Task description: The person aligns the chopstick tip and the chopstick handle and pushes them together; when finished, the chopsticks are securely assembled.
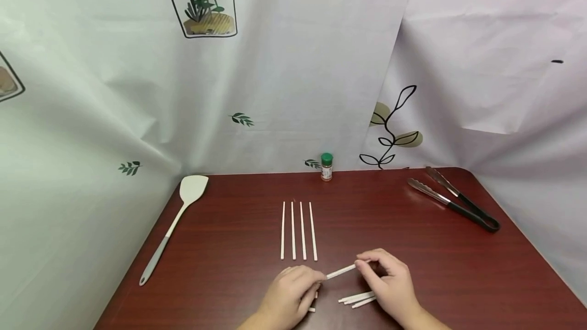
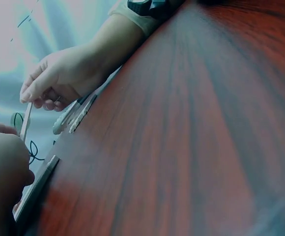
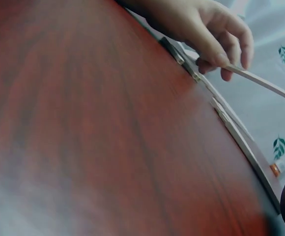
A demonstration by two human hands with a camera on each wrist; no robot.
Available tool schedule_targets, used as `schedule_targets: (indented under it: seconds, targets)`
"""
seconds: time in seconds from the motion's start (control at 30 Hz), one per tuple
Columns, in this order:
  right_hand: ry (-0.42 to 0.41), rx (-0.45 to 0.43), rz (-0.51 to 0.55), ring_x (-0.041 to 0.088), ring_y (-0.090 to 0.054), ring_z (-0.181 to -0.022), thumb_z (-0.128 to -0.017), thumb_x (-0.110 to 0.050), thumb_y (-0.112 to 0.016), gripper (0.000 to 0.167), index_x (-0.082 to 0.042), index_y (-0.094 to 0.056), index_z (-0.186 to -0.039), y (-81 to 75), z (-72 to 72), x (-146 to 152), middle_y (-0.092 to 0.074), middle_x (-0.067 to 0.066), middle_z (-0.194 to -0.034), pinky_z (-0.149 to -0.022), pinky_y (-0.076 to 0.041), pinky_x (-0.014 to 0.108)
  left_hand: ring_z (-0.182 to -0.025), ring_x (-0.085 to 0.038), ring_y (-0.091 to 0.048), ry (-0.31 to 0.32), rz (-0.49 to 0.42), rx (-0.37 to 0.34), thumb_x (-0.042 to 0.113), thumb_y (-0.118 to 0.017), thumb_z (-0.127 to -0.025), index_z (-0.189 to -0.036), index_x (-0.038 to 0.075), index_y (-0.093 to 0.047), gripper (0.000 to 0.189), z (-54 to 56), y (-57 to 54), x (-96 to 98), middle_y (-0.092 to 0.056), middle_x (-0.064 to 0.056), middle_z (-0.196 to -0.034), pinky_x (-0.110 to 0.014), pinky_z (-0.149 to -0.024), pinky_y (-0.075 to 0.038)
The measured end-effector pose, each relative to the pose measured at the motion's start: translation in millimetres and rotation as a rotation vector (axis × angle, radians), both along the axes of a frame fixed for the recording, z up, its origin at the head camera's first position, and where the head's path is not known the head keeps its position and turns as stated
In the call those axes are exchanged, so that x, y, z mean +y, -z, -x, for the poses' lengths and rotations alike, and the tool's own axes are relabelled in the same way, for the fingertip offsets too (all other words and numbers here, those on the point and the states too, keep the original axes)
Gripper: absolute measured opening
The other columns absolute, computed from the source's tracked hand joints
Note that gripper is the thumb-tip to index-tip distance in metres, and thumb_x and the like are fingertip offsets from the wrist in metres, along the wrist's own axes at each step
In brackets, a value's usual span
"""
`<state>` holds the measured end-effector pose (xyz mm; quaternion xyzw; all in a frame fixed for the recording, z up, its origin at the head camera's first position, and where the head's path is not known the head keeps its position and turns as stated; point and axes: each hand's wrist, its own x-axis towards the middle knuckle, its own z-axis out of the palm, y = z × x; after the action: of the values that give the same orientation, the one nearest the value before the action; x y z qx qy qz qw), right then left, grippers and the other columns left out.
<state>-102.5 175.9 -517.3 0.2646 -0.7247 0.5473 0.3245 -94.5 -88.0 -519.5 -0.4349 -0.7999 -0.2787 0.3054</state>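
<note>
Between the two hands, one thin white stick (image 1: 341,271) is held slantwise above the table. My left hand (image 1: 292,294) pinches its left end between thumb and fingers. The other end sits at the fingertips of my right hand (image 1: 389,285), with the right end rising slightly. Beyond the hands, several white sticks (image 1: 293,230) lie parallel in an upright row. A small bunch of loose sticks (image 1: 356,298) lies beneath the right hand, partly covered by it. Stick ends (image 1: 312,310) poke out from under the left hand. In the right wrist view the held stick (image 3: 265,83) spans both hands.
A white spatula (image 1: 176,223) with a grey handle lies along the table's left side. Metal tongs (image 1: 454,200) with black handles rest at the back right. A green-capped spice jar (image 1: 326,167) stands at the back edge, before a printed cloth (image 1: 298,65).
</note>
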Motion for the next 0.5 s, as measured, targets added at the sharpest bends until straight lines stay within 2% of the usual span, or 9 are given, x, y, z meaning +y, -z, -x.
schedule_targets:
  seconds: [0.13,0.27,0.37,0.5]
  targets:
    - [0.005,-0.168,0.071,0.007,-0.063,-0.069,-0.081,0.023,-0.076,0.038,0.008,-0.066,-0.114,2.8,2.9,3.4,-0.072,0.004,-0.085,-0.058,-0.051,0.020,-0.103,-0.001,-0.067,0.080,0.058,0.008,0.014,-0.073,-0.097,-0.117,0.022,-0.075,0.022,1.8,1.8,2.1,-0.071,0.014,-0.111,-0.024,-0.091,-0.053]
    - [-0.047,-0.258,0.170,0.009,-0.064,-0.075,-0.086,0.023,-0.072,0.046,0.015,-0.053,-0.127,1.2,7.0,0.1,-0.072,0.009,-0.087,-0.063,-0.051,0.021,-0.103,-0.001,-0.066,0.157,0.096,0.031,0.016,-0.076,-0.094,-0.116,0.022,-0.076,0.023,4.4,1.4,4.4,-0.071,0.013,-0.110,-0.023,-0.094,-0.052]
    - [-0.054,-0.261,0.191,0.009,-0.065,-0.075,-0.086,0.023,-0.072,0.046,0.015,-0.055,-0.128,0.4,10.5,-2.8,-0.072,0.009,-0.086,-0.064,-0.051,0.021,-0.101,-0.002,-0.065,0.196,0.112,0.054,0.017,-0.080,-0.091,-0.110,0.022,-0.079,0.019,6.3,0.1,5.8,-0.071,0.012,-0.108,-0.022,-0.093,-0.052]
    - [-0.008,-0.213,0.134,0.007,-0.066,-0.074,-0.085,0.021,-0.075,0.040,0.009,-0.065,-0.122,0.0,18.0,-4.2,-0.074,0.008,-0.085,-0.066,-0.053,0.018,-0.098,-0.002,-0.063,0.217,0.138,0.071,0.024,-0.086,-0.088,-0.105,0.023,-0.080,0.018,8.1,-1.2,8.2,-0.069,0.012,-0.107,-0.021,-0.092,-0.051]
